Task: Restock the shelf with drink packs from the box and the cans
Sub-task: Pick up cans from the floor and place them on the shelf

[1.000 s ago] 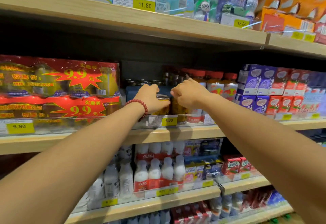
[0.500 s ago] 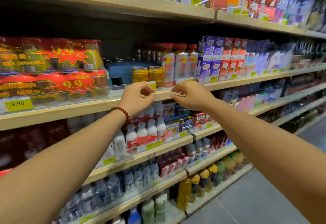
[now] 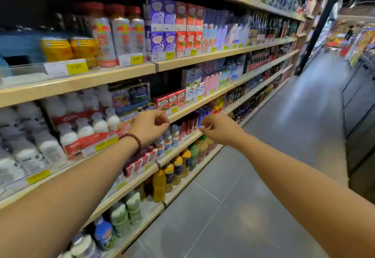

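Now both hands hang empty: left hand (image 3: pixel 151 124) loosely curled, right hand (image 3: pixel 218 127) half-spread. Two yellow cans (image 3: pixel 70 49) stand on the shelf (image 3: pixel 81 82) above; likely rigid, slick, fairly heavy — grip the sides.

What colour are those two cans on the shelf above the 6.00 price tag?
Yellow-gold, with some red print, though blurred. The two cans show only in the head view, standing side by side behind the price tag.

- A yellow price tag (image 3: pixel 77 66) below the yellow cans (image 3: pixel 70 49) reads 6.00.
- Another yellow tag (image 3: pixel 136 59) below the red-capped bottles (image 3: pixel 119 34) reads 6.50.
- Other print is too blurred.
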A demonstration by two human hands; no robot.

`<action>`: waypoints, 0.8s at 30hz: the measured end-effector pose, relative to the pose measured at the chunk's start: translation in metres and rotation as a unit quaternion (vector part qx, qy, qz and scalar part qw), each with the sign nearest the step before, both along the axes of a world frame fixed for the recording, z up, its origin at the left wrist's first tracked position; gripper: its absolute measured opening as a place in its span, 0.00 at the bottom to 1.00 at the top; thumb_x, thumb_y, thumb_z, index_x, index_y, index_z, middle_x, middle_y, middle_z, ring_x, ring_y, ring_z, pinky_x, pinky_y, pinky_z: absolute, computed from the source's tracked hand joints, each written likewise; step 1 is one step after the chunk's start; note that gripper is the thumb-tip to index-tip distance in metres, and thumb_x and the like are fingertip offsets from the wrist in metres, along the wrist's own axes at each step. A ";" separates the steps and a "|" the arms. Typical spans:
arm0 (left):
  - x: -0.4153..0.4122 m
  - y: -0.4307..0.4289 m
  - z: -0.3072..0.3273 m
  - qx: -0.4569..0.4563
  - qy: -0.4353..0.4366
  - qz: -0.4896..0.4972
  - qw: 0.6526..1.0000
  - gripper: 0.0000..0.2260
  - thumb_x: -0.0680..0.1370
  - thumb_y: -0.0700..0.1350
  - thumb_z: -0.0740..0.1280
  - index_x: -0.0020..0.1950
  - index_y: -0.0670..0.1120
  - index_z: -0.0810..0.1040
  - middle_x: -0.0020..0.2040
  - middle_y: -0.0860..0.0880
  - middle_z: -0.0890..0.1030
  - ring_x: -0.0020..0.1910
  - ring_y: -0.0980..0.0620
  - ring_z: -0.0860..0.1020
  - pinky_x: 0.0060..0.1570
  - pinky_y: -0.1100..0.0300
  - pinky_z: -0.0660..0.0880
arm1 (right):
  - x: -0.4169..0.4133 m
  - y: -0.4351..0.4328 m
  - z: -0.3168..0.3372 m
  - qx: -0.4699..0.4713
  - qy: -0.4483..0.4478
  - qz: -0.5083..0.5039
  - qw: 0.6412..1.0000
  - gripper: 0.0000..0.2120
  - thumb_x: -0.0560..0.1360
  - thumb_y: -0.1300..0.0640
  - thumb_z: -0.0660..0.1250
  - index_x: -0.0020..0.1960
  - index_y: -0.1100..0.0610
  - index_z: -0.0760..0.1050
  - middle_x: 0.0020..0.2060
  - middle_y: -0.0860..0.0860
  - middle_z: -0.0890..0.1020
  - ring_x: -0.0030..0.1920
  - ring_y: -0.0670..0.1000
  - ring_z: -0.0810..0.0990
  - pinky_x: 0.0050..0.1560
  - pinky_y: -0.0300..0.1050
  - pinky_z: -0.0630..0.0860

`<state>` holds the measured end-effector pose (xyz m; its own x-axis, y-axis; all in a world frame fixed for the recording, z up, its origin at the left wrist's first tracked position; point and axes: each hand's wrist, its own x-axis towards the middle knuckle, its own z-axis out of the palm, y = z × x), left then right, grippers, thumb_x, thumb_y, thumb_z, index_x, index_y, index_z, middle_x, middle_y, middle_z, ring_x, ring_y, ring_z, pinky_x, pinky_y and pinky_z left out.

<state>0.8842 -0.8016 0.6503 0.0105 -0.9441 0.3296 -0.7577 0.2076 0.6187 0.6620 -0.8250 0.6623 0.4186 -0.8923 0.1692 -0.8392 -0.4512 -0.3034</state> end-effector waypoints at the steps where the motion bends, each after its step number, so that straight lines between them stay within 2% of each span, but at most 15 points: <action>1: -0.014 -0.008 -0.007 0.015 -0.002 -0.017 1.000 0.02 0.74 0.41 0.67 0.42 0.46 0.79 0.40 0.52 0.79 0.38 0.57 0.76 0.39 0.67 0.72 | -0.014 -0.003 -0.010 0.016 0.000 -0.011 1.000 0.14 0.78 0.50 0.61 0.57 0.58 0.76 0.52 0.54 0.81 0.46 0.52 0.77 0.46 0.50 0.77; 4: -0.052 -0.029 -0.024 0.041 -0.004 -0.053 0.998 0.02 0.74 0.43 0.67 0.42 0.48 0.78 0.39 0.53 0.79 0.38 0.58 0.76 0.41 0.64 0.73 | -0.051 -0.014 -0.038 0.050 0.001 -0.048 0.998 0.13 0.77 0.50 0.61 0.55 0.57 0.77 0.50 0.54 0.82 0.46 0.53 0.78 0.44 0.49 0.77; 7: -0.089 -0.048 -0.055 0.072 -0.008 -0.074 0.995 0.03 0.74 0.43 0.67 0.45 0.46 0.80 0.42 0.52 0.79 0.41 0.56 0.76 0.44 0.63 0.71 | -0.084 -0.028 -0.073 0.079 0.003 -0.078 0.994 0.11 0.77 0.52 0.62 0.52 0.57 0.78 0.47 0.54 0.82 0.47 0.56 0.79 0.43 0.49 0.76; 10: -0.119 -0.057 -0.104 0.110 -0.020 -0.083 0.990 0.05 0.73 0.42 0.67 0.47 0.44 0.80 0.44 0.48 0.82 0.43 0.53 0.77 0.44 0.63 0.72 | -0.109 -0.037 -0.120 0.119 -0.014 -0.096 0.988 0.12 0.77 0.53 0.62 0.53 0.59 0.78 0.49 0.56 0.82 0.48 0.55 0.79 0.44 0.46 0.75; 13: -0.143 -0.057 -0.171 0.171 -0.028 -0.090 0.981 0.05 0.72 0.42 0.67 0.46 0.44 0.80 0.45 0.48 0.83 0.44 0.52 0.78 0.42 0.64 0.70 | -0.127 -0.041 -0.181 0.168 -0.040 -0.115 0.978 0.12 0.77 0.54 0.62 0.56 0.58 0.77 0.51 0.55 0.82 0.50 0.55 0.79 0.47 0.43 0.73; 17: -0.164 -0.034 -0.274 0.273 -0.020 -0.098 0.957 0.05 0.72 0.42 0.66 0.46 0.45 0.80 0.45 0.46 0.82 0.45 0.50 0.79 0.46 0.60 0.75 | -0.144 -0.020 -0.279 0.245 -0.053 -0.150 0.956 0.14 0.77 0.54 0.62 0.61 0.55 0.76 0.54 0.54 0.81 0.51 0.53 0.80 0.47 0.39 0.70; 21: -0.170 -0.015 -0.374 0.357 -0.052 -0.127 0.924 0.07 0.73 0.45 0.64 0.50 0.49 0.78 0.48 0.50 0.79 0.48 0.52 0.77 0.49 0.63 0.72 | -0.153 0.003 -0.376 0.303 -0.071 -0.184 0.932 0.15 0.76 0.56 0.63 0.63 0.55 0.75 0.57 0.55 0.79 0.51 0.54 0.80 0.52 0.42 0.72; 24: -0.167 0.000 -0.444 0.421 -0.052 -0.124 0.897 0.09 0.73 0.45 0.65 0.53 0.48 0.77 0.51 0.48 0.79 0.51 0.49 0.77 0.53 0.59 0.74 | -0.158 0.029 -0.445 0.338 -0.072 -0.216 0.913 0.15 0.76 0.57 0.63 0.62 0.54 0.75 0.57 0.53 0.79 0.52 0.53 0.80 0.54 0.46 0.75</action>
<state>0.7174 -0.8015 0.2063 -0.2239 -0.8276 -0.5148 -0.8160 -0.1296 0.5633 0.5038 -0.7958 0.2173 0.0206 -0.8898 -0.4559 -0.8239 0.2432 -0.5119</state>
